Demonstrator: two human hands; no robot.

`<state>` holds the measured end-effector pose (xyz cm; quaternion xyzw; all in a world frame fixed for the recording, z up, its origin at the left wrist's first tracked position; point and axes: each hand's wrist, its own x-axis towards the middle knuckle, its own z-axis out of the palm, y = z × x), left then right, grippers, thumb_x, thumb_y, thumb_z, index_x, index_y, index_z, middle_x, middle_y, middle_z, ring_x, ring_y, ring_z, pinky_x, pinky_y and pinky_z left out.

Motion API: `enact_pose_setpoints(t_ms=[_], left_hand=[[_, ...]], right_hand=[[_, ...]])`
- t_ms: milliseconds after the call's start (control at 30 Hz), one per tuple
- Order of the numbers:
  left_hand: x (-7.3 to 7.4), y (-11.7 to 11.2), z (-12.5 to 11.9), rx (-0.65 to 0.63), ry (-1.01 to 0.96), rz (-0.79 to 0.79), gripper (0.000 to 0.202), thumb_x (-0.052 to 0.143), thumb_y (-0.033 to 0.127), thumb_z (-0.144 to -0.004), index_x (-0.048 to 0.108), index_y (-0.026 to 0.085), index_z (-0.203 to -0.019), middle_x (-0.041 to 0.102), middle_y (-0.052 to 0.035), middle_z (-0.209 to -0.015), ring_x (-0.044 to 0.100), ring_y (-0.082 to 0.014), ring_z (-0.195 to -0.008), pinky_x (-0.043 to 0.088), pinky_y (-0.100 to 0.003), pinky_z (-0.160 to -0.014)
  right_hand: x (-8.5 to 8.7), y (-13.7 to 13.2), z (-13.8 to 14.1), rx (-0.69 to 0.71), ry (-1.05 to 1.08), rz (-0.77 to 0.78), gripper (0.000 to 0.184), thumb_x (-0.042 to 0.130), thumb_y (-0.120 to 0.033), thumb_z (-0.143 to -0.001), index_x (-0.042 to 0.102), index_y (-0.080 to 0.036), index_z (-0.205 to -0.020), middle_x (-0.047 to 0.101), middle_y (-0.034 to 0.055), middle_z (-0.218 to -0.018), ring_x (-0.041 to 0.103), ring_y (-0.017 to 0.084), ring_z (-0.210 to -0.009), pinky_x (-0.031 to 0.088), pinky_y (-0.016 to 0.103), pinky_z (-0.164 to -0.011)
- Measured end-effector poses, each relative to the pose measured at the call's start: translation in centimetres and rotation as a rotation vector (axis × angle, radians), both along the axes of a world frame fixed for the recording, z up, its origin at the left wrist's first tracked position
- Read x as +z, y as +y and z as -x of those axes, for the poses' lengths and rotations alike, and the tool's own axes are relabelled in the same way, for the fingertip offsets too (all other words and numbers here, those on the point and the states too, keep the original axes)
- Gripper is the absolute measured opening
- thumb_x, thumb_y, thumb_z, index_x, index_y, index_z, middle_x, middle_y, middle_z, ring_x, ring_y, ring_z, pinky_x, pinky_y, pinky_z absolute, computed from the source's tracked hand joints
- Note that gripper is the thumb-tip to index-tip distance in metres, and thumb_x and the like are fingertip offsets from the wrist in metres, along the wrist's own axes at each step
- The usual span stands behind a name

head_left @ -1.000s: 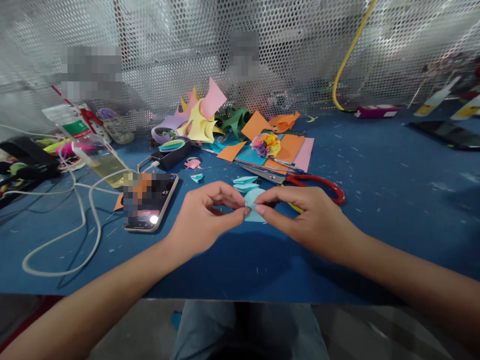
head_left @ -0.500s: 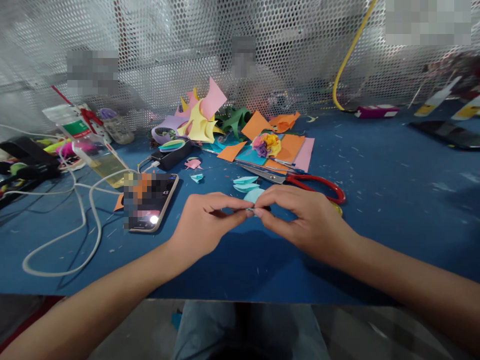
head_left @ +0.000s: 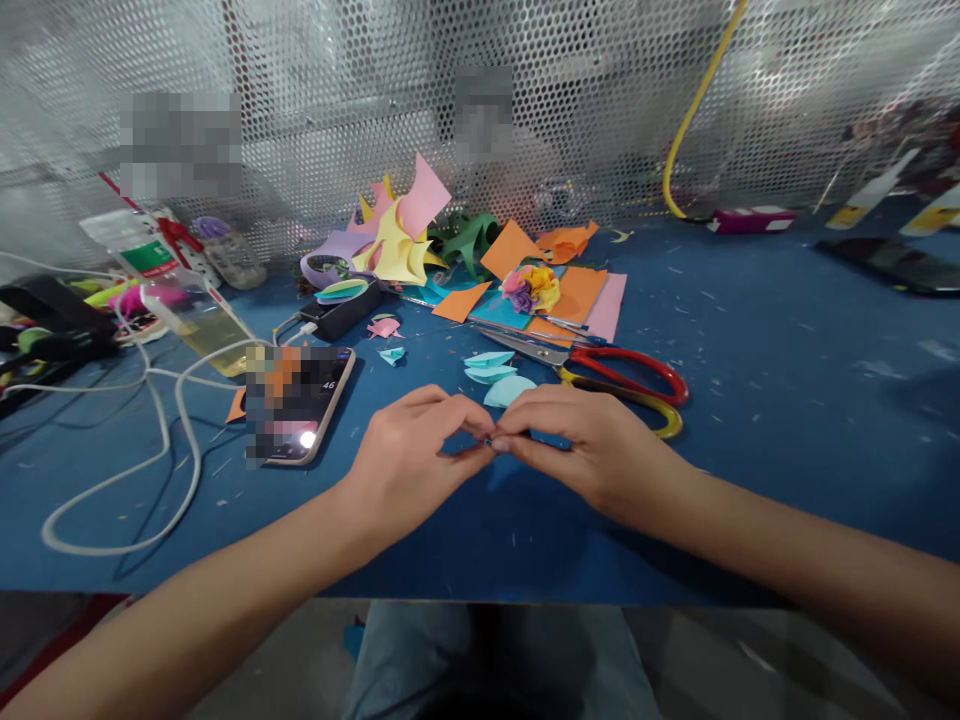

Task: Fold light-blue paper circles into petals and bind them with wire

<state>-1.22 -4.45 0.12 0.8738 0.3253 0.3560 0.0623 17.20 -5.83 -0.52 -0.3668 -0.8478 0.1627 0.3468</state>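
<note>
1. Left of centre, a phone (head_left: 300,400) lies flat on the blue tabletop (head_left: 750,400).
2. At centre, the left hand (head_left: 409,455) has a narrow grip, thumb and forefinger pinched.
3. Between the fingertips of both hands sits a small paper piece (head_left: 488,440), mostly hidden.
4. The right hand (head_left: 581,450) closes its grip on the same piece.
5. Just above, right of centre, red-and-yellow scissors (head_left: 555,355) lie on the tabletop.
</note>
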Motion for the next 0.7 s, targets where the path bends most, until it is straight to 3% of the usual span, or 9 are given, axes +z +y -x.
enact_pose_setpoints(t_ms=[233,433,533,700], left_hand=[[-0.6,0.3,0.2,-0.074,0.053,-0.095,0.009,0.065,0.023,-0.075,0.059,0.018,-0.073,0.066,0.0024,-0.066,0.058,-0.0105,-0.064,0.048,-0.02,-0.061],[-0.8,0.1,0.1,-0.13,0.08,-0.063,0.019,0.069,0.032,-0.071,0.056,0.018,-0.07,0.063,0.0021,-0.064,0.058,-0.0104,-0.061,0.048,-0.02,-0.058],[-0.6,0.1,-0.2,-0.109,-0.019,0.111,0.022,0.072,0.033,-0.067,0.056,0.018,-0.068,0.064,0.0027,-0.063,0.059,-0.0093,-0.058,0.049,-0.019,-0.057],[0.7,0.6,-0.6,0.06,-0.284,0.626,0.026,0.076,0.029,-0.059,0.058,0.016,-0.072,0.065,0.0022,-0.058,0.06,-0.0097,-0.05,0.044,-0.015,-0.041]], right_hand=[[-0.2,0.2,-0.1,0.077,-0.024,0.019,0.015,0.052,-0.019,-0.084,0.063,-0.017,-0.074,0.067,0.002,-0.076,0.058,0.013,-0.074,0.044,0.024,-0.069],[-0.2,0.4,-0.4,0.192,-0.023,0.106,0.019,0.05,-0.008,-0.081,0.064,-0.017,-0.071,0.067,0.0013,-0.076,0.059,0.011,-0.072,0.045,0.022,-0.068],[0.3,0.4,-0.5,0.185,0.01,0.195,0.02,0.05,-0.015,-0.083,0.063,-0.019,-0.068,0.066,-0.0004,-0.075,0.059,0.011,-0.073,0.045,0.021,-0.068],[1.3,0.4,-0.7,0.042,0.121,0.393,0.019,0.048,-0.033,-0.086,0.065,-0.024,-0.086,0.068,-0.0018,-0.086,0.062,0.013,-0.079,0.048,0.023,-0.07]])
